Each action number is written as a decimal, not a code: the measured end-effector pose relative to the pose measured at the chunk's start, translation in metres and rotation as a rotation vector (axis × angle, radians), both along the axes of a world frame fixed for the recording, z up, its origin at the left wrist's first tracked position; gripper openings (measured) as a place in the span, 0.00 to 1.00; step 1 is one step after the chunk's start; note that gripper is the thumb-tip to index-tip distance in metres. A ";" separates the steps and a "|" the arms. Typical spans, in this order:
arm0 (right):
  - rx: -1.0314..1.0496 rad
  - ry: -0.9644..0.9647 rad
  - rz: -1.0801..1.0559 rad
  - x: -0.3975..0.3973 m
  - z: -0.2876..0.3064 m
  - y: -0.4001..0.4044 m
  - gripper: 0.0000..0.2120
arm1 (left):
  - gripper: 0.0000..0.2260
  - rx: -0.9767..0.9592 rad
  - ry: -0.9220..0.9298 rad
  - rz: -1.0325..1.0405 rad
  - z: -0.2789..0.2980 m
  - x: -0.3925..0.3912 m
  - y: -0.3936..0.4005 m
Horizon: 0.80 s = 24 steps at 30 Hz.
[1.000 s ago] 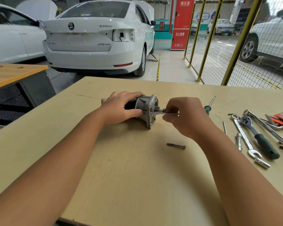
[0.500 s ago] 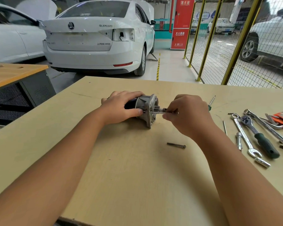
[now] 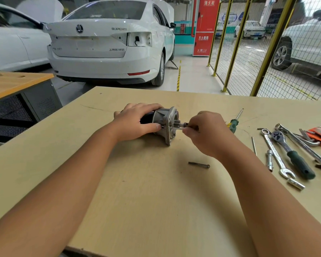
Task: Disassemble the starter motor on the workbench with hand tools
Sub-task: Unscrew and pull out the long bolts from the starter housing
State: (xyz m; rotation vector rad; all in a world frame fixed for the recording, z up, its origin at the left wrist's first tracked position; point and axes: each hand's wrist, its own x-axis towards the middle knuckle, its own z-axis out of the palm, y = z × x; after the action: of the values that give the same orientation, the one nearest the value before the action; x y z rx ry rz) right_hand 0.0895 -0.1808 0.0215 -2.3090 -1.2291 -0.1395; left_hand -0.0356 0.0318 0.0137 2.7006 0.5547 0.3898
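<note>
The motor (image 3: 161,123) is clasped by the left hand (image 3: 137,121); a long bolt (image 3: 176,128) is pinched by the right hand (image 3: 209,132) and could be dropped if jerked free.

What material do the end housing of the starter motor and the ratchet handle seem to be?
End housing: probably cast aluminium, judging by its dull grey, matte, ribbed surface. Ratchet handle: dark green grip, likely rubber or plastic, on a shiny chrome-looking steel shaft.

We stretch both bare forearms forward. Our left hand (image 3: 137,121) curls palm-down with the thumb pressed forward. Our right hand (image 3: 209,132) is closed, its fingers (image 3: 188,129) pinched together pointing left.
</note>
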 end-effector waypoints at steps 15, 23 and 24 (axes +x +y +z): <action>0.023 0.025 -0.067 -0.005 -0.001 -0.001 0.12 | 0.28 0.015 -0.010 0.007 -0.003 0.002 0.003; -0.068 0.028 -0.066 0.003 0.001 -0.001 0.09 | 0.29 0.008 0.000 0.009 -0.002 0.002 0.003; -0.078 0.020 -0.075 0.003 0.001 0.000 0.09 | 0.29 0.009 -0.001 0.009 -0.002 0.002 0.003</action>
State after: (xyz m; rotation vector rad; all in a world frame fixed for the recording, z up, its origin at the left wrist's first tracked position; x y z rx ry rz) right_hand 0.0922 -0.1809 0.0227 -2.4194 -1.1573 -0.0958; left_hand -0.0339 0.0344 0.0113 2.7078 0.5664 0.3965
